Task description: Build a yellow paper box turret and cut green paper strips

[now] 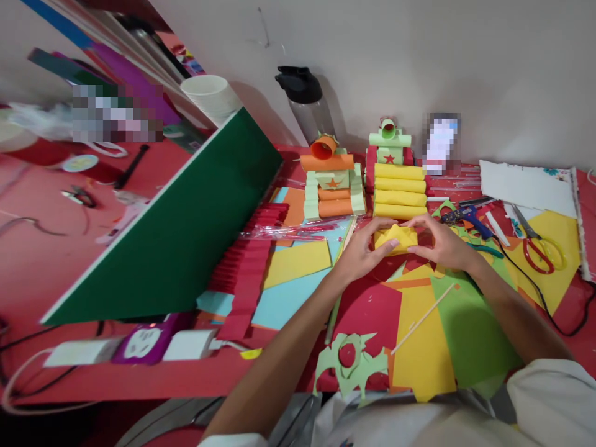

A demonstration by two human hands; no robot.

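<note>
Between my hands is a small yellow folded-paper piece [398,239] with what looks like a star shape on top. My left hand [361,253] grips its left side, thumb along the front. The fingers of my right hand [442,243] close on its right end. Just behind it stands a paper model [399,186] with yellow rolls in front and a pale green top bearing a red star. To its left is a second paper model [333,194] in orange and pale green. Coloured paper sheets [421,329] lie under my forearms, with a thin stick [423,318] across them.
A glue gun [470,217], pliers [487,249] and scissors [540,245] lie at the right, with a black cord. A green board [186,248] leans at the left beside a power strip [144,343]. A bottle [305,102] and a phone [440,146] stand against the wall. Cut green scraps [367,359] lie in front.
</note>
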